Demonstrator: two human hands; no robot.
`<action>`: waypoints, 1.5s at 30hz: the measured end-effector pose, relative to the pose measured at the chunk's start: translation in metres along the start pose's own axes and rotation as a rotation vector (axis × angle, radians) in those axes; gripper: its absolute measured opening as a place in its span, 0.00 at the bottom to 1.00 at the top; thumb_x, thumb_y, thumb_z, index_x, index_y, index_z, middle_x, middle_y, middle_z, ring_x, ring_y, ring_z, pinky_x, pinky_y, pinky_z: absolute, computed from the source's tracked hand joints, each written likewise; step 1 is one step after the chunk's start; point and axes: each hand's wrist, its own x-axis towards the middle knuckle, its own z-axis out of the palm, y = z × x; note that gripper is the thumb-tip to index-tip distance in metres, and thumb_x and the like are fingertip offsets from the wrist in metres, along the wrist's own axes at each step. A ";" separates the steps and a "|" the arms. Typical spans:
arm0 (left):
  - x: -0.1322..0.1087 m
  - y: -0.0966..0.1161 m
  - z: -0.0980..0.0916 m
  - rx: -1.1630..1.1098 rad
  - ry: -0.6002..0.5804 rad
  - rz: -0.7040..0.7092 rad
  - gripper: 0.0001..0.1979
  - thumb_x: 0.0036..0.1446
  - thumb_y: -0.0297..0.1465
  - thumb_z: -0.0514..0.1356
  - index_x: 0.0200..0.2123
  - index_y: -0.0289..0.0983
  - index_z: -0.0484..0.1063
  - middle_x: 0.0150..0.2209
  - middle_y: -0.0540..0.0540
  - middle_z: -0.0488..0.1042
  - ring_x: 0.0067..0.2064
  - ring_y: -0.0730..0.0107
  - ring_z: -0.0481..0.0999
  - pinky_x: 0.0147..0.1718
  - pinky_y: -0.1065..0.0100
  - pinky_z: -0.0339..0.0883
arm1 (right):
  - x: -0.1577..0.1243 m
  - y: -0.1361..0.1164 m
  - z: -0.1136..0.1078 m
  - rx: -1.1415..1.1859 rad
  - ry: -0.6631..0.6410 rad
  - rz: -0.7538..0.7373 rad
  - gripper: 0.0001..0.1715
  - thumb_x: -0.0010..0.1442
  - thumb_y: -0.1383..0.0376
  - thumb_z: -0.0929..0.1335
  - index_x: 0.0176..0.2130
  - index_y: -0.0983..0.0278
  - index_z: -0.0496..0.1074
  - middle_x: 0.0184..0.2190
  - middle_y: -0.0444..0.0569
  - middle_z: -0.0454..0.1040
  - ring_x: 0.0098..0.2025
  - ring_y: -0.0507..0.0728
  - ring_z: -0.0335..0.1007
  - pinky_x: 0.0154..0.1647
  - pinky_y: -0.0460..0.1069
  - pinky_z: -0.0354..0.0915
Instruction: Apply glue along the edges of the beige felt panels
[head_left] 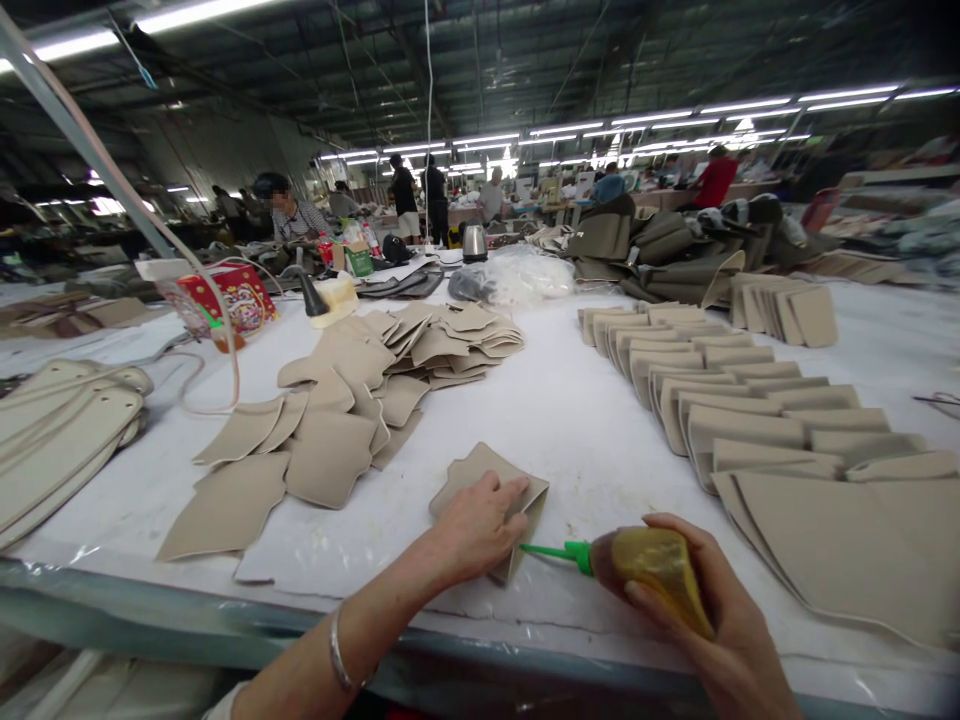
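Note:
My left hand (480,522) lies on a beige leather-like piece (469,468) near the table's front edge, its fingers stretched out and pressing the piece down. The right side of that piece is folded, and part of it is hidden under the hand. In my right hand (720,610) is a squeeze bottle (652,570) of amber liquid, tipped on its side. Its thin green nozzle (551,551) points left, with the tip at the near right edge of the folded piece. Whether liquid is coming out cannot be seen.
A loose pile of beige pieces (330,450) lies left of centre. Rows of folded pieces (720,390) stand along the right. Pale panels (60,440) lie far left beside a hanging cable (225,320). A red box (240,295) and plastic bags (529,275) are farther back; people work beyond.

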 end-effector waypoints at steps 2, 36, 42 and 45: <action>0.000 -0.001 0.001 -0.007 0.003 -0.002 0.26 0.62 0.38 0.45 0.62 0.43 0.59 0.45 0.42 0.67 0.45 0.55 0.72 0.47 0.58 0.64 | -0.001 0.002 0.001 0.000 0.005 -0.018 0.27 0.57 0.53 0.71 0.53 0.56 0.64 0.47 0.44 0.69 0.46 0.59 0.68 0.46 0.44 0.63; 0.004 0.001 0.000 0.020 -0.006 0.001 0.23 0.61 0.35 0.46 0.58 0.46 0.64 0.43 0.45 0.68 0.43 0.59 0.73 0.43 0.63 0.64 | 0.041 0.021 -0.010 -0.075 0.090 -0.036 0.28 0.57 0.49 0.71 0.53 0.56 0.62 0.46 0.46 0.67 0.42 0.59 0.67 0.42 0.49 0.64; 0.004 0.001 -0.001 0.005 -0.002 0.000 0.24 0.60 0.35 0.45 0.60 0.46 0.62 0.43 0.44 0.68 0.44 0.57 0.72 0.44 0.62 0.64 | 0.036 0.017 -0.011 -0.030 -0.018 -0.014 0.26 0.59 0.50 0.70 0.52 0.57 0.63 0.44 0.45 0.68 0.41 0.59 0.68 0.40 0.48 0.65; 0.003 0.003 -0.003 -0.004 -0.010 -0.004 0.24 0.60 0.35 0.45 0.59 0.46 0.63 0.43 0.44 0.68 0.44 0.57 0.72 0.44 0.62 0.64 | 0.039 0.016 -0.011 -0.031 0.068 0.032 0.27 0.59 0.49 0.70 0.52 0.58 0.62 0.44 0.47 0.67 0.42 0.60 0.67 0.40 0.50 0.64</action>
